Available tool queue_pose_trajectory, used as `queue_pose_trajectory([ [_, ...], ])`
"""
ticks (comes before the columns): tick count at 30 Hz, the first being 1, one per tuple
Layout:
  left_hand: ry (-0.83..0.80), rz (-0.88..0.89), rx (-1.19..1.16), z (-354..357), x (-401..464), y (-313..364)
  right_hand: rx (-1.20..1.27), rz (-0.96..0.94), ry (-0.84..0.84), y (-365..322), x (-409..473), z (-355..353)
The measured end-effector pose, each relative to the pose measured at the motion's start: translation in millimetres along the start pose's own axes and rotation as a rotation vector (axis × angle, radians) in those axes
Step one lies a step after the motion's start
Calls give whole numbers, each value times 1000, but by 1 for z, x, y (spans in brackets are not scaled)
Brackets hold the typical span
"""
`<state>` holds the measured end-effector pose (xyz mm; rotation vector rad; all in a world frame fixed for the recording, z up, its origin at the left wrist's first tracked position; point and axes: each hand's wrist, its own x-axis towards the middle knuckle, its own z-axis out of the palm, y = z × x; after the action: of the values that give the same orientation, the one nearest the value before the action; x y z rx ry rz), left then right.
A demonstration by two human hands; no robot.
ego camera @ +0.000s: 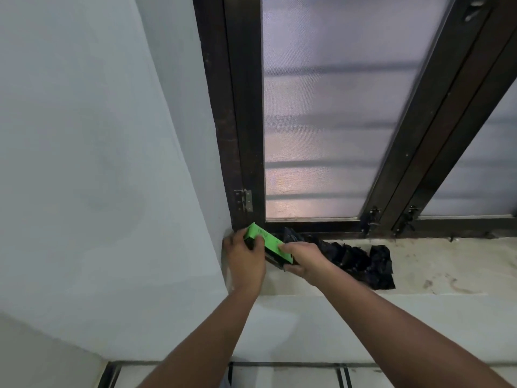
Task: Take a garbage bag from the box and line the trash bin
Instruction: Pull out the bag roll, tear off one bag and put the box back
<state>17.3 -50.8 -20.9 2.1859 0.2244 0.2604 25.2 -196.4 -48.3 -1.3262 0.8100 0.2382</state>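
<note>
Both hands are at the far left corner of the pale stone window ledge (419,264), where the small bright-green cardboard box (267,242) of garbage bags sits tilted against the dark wooden window frame (243,135). The left hand (246,259) holds the box's left end, fingers curled round it; its grip is clamped on the box. The right hand (303,260) is curled round the box's right end, where the crumpled black plastic garbage bag (363,264) trails out across the ledge; whether these fingers also pinch the plastic cannot be told, as the hand hides that end. The trash bin is not in view. Judged handling: the box is light and thin-walled, so it will likely crush or slide if squeezed or pulled without a counter-hold; steady it by the short end. The bag film looks very light, limp and slick, clinging in folds; it should tear if yanked against the box opening. Best hold, in my judgement, is a pinch on the bunched film close to the box mouth, drawing it straight out along the ledge.
</note>
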Motion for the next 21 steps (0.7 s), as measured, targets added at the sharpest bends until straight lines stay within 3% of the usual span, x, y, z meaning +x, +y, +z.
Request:
queue_pose_trajectory([
  [4,-124,-9,234,5,22,-10,-151,-154,168,3,15,1],
  [8,-202,36,464,13,33,-24,-349,-203,224,2,18,16],
  [15,-314,277,878,19,30,-30,-304,-194,159,20,31,18],
  [21,-308,259,950,23,34,-24,-393,-253,-32,20,40,3],
])
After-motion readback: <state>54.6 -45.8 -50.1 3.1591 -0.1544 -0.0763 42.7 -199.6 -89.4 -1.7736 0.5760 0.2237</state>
